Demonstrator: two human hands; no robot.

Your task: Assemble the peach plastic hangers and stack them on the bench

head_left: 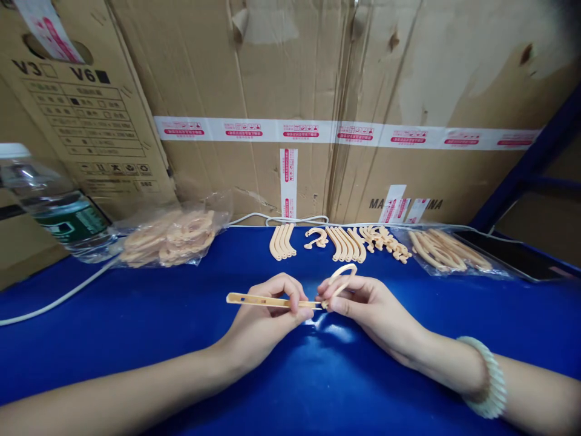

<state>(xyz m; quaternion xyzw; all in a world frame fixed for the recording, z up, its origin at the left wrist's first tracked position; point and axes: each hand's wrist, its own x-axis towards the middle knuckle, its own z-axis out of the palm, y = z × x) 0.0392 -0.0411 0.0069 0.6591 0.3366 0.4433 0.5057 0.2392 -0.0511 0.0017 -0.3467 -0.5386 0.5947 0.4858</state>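
Observation:
My left hand [267, 318] pinches a long, flat beige plastic strip [254, 300] held level over the blue table [136, 327]. My right hand [363, 306] grips a curved beige hook piece [341, 275], its end meeting the strip's right tip between my fingertips. Both hands hover at the table's middle. A pale bead bracelet [488, 375] circles my right wrist.
Loose beige curved pieces [345, 242] lie in rows at the back. A clear bag of similar parts [167, 237] sits back left, another bag [447, 249] back right. A water bottle [54, 206] lies far left. A white cable [59, 297] crosses the table. Cardboard boxes [290, 91] wall the back.

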